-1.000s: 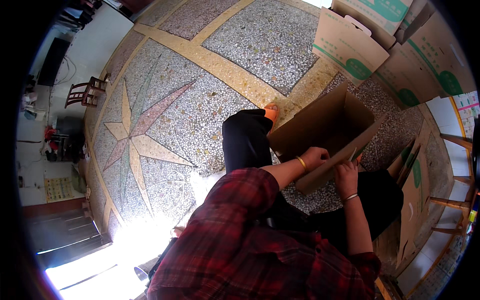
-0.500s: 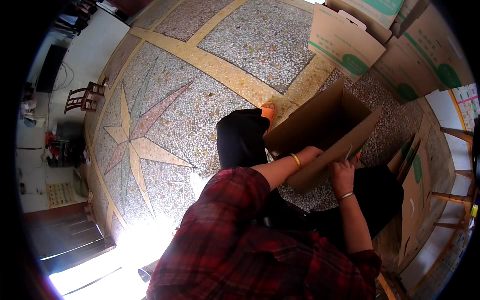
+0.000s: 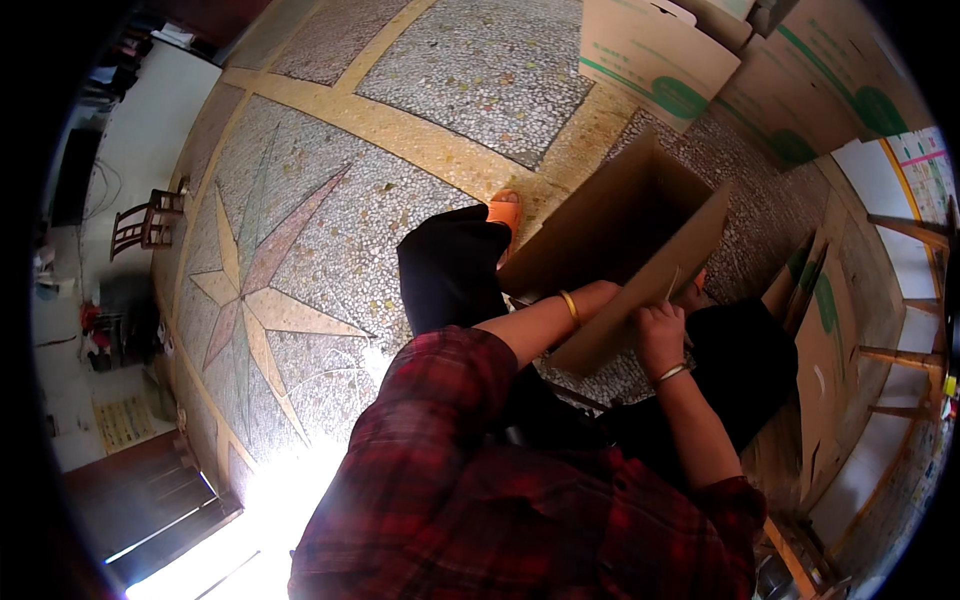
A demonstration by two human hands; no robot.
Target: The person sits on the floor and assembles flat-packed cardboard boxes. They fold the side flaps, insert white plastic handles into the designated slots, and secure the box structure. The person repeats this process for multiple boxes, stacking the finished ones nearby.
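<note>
- Speckled stone floor (image 3: 470,95) over much of the view, an inlaid star (image 3: 242,297) at nine o'clock.
- Red-and-black plaid shirt (image 3: 520,500) on the person, at six o'clock.
- Standing brown cartons (image 3: 655,50) with green print, between one and two o'clock.
- Open-topped cardboard box (image 3: 650,275), just above three o'clock, tilted, between the lower legs in dark trousers (image 3: 450,265).
- Flat cardboard pieces (image 3: 825,380), between three and four o'clock, near the right knee.
- Wooden chair (image 3: 148,222), between nine and ten o'clock, well apart from the box.
- Right hand (image 3: 660,335), just below three o'clock, at the near wall's outer face; its fingers are bent and bunched, but whether they clamp anything I cannot tell.
- Left hand (image 3: 600,294), at three o'clock, inside the box behind that wall; its fingertips are hidden, so I cannot tell their state.
- Orange shoe (image 3: 506,213), near twelve o'clock.
- Gold-coloured bangle (image 3: 569,307) on the left wrist.
- Thin pale strip (image 3: 674,283) just above the right fingers.
</note>
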